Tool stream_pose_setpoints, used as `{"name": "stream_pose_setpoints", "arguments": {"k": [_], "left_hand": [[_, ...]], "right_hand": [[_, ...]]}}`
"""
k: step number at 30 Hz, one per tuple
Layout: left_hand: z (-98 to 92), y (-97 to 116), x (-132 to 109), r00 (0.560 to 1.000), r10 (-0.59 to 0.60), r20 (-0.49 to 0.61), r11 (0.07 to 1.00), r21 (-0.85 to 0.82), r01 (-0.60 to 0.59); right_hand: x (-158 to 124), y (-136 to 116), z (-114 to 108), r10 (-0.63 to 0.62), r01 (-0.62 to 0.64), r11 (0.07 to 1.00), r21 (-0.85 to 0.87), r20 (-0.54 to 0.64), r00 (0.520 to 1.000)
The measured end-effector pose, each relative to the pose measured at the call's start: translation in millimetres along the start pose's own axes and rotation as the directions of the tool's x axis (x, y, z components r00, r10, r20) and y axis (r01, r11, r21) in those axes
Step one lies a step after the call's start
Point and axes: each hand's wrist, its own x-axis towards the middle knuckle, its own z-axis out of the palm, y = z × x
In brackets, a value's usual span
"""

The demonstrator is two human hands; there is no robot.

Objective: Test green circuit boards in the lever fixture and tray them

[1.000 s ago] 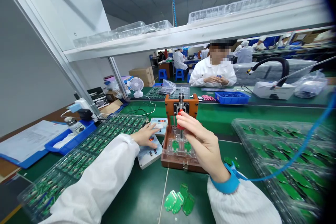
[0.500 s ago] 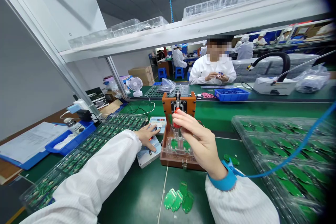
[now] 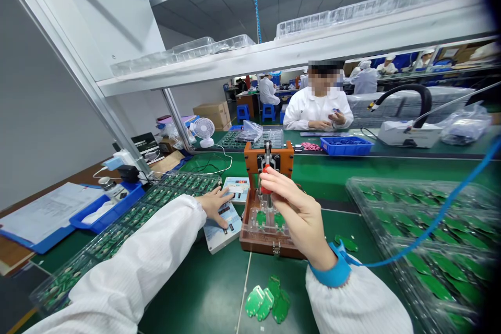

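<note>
My right hand point(image 3: 299, 209) has its fingers curled against the red handle point(image 3: 266, 181) of a toggle clamp on an orange and brown test fixture point(image 3: 270, 242). Green circuit boards point(image 3: 260, 218) lie under the fixture's clear plate, partly hidden by that hand. My left hand point(image 3: 214, 205) is open, fingers spread, over two small white meter boxes. Red digits glow on the rear meter point(image 3: 239, 182); the display of the front meter point(image 3: 224, 229) looks dark. A small pile of loose green boards point(image 3: 268, 300) lies in front of the fixture.
Clear trays of green boards stand at right point(image 3: 430, 229) and left point(image 3: 148, 203). A blue wrist strap point(image 3: 332, 269) trails a cord across the right tray. More boards point(image 3: 346, 243) lie right of the fixture. A person point(image 3: 319, 104) sits opposite, behind a blue bin point(image 3: 346, 146).
My left hand has drawn back slightly to the left over the front meter, whose red digits no longer show. My right hand stays at the red handle. The view has tilted up a little.
</note>
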Motion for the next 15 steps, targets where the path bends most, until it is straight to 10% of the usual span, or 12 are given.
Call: {"name": "stream_pose_setpoints", "arguments": {"k": [15], "left_hand": [[4.4, -1.3, 5.7, 1.0, 0.024, 0.003, 1.0, -0.007, -0.024]], "right_hand": [[-0.4, 1.2, 1.3, 0.005, -0.005, 1.0, -0.009, -0.008, 1.0]]}}
